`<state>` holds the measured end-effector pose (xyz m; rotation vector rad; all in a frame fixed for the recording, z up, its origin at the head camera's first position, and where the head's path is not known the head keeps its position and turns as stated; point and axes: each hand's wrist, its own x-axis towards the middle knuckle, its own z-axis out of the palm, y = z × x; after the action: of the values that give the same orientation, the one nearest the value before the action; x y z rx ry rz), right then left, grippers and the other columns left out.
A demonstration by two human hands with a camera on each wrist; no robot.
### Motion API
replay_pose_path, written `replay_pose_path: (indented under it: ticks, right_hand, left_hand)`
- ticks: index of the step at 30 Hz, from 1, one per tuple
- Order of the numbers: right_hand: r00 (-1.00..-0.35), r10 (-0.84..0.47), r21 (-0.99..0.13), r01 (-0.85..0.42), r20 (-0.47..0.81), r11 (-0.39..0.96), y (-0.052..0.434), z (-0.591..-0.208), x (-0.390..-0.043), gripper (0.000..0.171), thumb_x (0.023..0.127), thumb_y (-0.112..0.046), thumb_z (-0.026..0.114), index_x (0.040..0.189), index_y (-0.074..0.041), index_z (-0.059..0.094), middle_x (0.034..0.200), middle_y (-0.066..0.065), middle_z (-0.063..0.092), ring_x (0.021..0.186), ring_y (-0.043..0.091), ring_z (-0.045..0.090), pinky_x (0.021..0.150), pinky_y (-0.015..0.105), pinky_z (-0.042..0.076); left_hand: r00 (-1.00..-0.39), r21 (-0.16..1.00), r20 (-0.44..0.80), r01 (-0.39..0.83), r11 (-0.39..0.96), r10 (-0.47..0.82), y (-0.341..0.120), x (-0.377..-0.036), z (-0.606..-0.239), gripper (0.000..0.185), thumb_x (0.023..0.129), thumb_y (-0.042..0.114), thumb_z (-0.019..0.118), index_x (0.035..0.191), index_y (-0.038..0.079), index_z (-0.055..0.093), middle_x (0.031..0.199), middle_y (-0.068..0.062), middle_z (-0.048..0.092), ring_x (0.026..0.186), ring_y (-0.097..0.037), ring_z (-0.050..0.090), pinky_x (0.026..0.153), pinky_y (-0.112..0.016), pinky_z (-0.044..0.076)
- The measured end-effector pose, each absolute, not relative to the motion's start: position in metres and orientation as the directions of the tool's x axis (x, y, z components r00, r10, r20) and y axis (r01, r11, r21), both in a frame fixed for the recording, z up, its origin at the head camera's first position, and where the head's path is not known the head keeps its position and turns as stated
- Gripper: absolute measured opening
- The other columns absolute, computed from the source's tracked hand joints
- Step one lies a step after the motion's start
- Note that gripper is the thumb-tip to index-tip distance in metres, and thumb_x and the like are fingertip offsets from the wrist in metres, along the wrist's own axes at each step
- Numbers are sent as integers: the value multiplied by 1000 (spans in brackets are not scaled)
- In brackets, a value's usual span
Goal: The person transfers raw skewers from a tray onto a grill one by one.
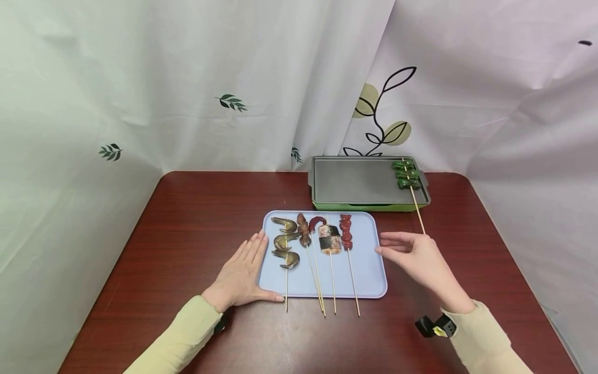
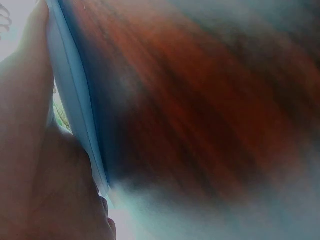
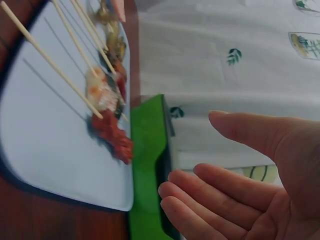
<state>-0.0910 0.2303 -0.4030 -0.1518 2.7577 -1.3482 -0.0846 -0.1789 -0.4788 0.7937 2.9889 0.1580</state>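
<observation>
A pale blue tray [image 1: 367, 278] carries several skewers in a row. From left to right lie a shrimp skewer [image 1: 287, 241], a brown meat skewer [image 1: 303, 228], a dark red tentacle skewer [image 1: 317, 222], a skewer of black-banded pale rolls [image 1: 330, 245] and a red meat skewer [image 1: 345, 232]. My left hand [image 1: 240, 274] rests against the tray's left rim, fingers straight, thumb stretched along the front rim near the shrimp stick. Beside the right rim is my right hand [image 1: 419, 259], thumb and fingers apart and nothing held. In the right wrist view its relaxed fingers [image 3: 215, 200] show.
Behind the tray stands a green-sided grill [image 1: 355, 182] with a grey plate. A green pepper skewer [image 1: 407, 175] lies at its right end, its stick jutting forward over the edge. A white printed curtain [image 1: 196, 78] hangs behind the dark red wooden table [image 1: 201, 208].
</observation>
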Motion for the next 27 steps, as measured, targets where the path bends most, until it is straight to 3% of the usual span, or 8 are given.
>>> replay_pose_path:
  ticks: [18,27]
  right_hand:
    - [-985,-152,-822,-17,-84,570,217,-422,-83,46,89,-30,82,121,2,73,101,9,76,91,19,74,75,29,58]
    - [-974,-164,-841,43,-155,539,204,-440,-78,44,87,-26,83,119,2,74,98,8,77,89,17,75,73,26,57]
  left_hand:
    - [-876,92,39,483,871,481,-182,-82,-491,143,67,100,45,157,-10,22,165,-25,15,152,-33,17,122,-45,17]
    - [-876,91,-17,479,873,482,-179,-82,-479,142,67,96,54,156,-11,23,164,-27,18,152,-35,18,122,-46,18]
